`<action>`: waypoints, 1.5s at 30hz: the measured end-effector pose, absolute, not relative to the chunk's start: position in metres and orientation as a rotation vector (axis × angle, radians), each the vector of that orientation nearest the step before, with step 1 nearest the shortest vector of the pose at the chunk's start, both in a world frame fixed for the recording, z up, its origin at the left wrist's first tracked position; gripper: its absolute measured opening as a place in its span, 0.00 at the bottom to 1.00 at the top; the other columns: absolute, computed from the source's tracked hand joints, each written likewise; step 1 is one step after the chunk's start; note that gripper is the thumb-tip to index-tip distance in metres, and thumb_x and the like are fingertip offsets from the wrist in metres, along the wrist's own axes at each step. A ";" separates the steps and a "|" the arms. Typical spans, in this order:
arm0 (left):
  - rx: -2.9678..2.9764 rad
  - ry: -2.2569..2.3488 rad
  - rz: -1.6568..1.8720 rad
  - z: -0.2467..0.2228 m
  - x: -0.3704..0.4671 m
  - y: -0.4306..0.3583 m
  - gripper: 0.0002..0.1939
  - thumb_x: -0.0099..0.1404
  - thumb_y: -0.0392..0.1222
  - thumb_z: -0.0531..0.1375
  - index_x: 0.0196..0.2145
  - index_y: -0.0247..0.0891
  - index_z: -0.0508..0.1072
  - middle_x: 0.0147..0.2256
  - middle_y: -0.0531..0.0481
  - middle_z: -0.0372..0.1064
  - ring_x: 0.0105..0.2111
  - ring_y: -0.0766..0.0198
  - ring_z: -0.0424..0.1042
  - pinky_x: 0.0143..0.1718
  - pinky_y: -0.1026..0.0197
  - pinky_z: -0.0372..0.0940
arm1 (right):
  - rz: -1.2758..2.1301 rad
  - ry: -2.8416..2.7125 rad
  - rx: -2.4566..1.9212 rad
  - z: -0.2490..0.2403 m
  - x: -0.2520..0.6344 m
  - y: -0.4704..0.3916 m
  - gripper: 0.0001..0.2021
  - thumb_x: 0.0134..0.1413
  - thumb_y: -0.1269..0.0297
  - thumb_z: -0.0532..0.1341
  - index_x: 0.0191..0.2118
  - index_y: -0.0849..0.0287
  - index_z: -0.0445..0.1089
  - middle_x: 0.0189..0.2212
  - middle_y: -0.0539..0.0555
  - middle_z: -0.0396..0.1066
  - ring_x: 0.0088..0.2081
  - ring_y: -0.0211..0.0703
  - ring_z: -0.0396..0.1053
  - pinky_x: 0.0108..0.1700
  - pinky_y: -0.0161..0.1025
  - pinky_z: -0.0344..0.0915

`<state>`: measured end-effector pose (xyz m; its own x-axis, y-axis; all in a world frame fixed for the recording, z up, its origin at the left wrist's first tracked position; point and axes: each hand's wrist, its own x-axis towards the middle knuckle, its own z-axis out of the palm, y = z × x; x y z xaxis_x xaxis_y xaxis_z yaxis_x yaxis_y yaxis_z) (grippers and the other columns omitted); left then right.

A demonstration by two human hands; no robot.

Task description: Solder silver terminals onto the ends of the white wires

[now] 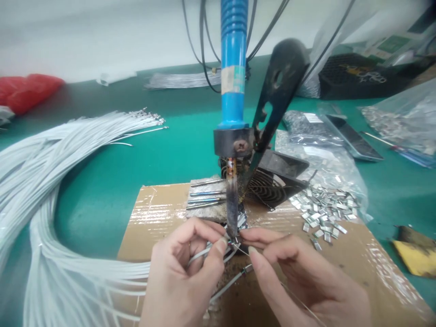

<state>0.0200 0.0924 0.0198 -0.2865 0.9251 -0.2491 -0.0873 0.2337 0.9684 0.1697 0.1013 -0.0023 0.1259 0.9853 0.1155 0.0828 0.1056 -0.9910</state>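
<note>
A blue-handled soldering iron hangs upright in a black bracket, its dark tip pointing down between my hands. My left hand is closed, thumb and forefinger pinching the end of a white cable right under the tip. From the other side, my right hand pinches a thin solder wire that runs to the tip and trails down to the right. Fingers and glare partly hide the small metal part at the joint. Another white cable end lies below, between the hands.
A large bundle of white cables covers the left side. Small metal connectors lie heaped on the cardboard at right, before a black fan. Behind are a phone, plastic bags and a screwdriver. A yellow sponge sits far right.
</note>
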 end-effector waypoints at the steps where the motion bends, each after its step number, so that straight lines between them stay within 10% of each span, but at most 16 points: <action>1: 0.834 1.492 1.255 0.020 0.020 0.093 0.08 0.63 0.32 0.70 0.27 0.40 0.82 0.32 0.53 0.81 0.31 0.68 0.81 0.32 0.75 0.72 | 0.988 -1.219 -1.248 -0.002 0.169 0.101 0.11 0.60 0.68 0.69 0.27 0.51 0.73 0.39 0.42 0.86 0.37 0.31 0.84 0.42 0.19 0.73; 22: 0.612 1.583 1.360 0.036 0.041 0.101 0.08 0.52 0.31 0.72 0.20 0.38 0.79 0.25 0.57 0.76 0.20 0.76 0.60 0.22 0.77 0.59 | 1.013 -1.198 -1.223 -0.003 0.169 0.101 0.10 0.60 0.69 0.70 0.27 0.52 0.74 0.39 0.45 0.86 0.38 0.34 0.85 0.45 0.21 0.74; 45: 0.664 1.596 1.350 0.034 0.038 0.099 0.08 0.51 0.32 0.74 0.20 0.38 0.80 0.27 0.53 0.77 0.22 0.71 0.66 0.23 0.73 0.64 | 0.946 -1.200 -1.179 -0.008 0.167 0.099 0.09 0.58 0.69 0.72 0.30 0.50 0.76 0.39 0.46 0.85 0.40 0.37 0.85 0.47 0.23 0.76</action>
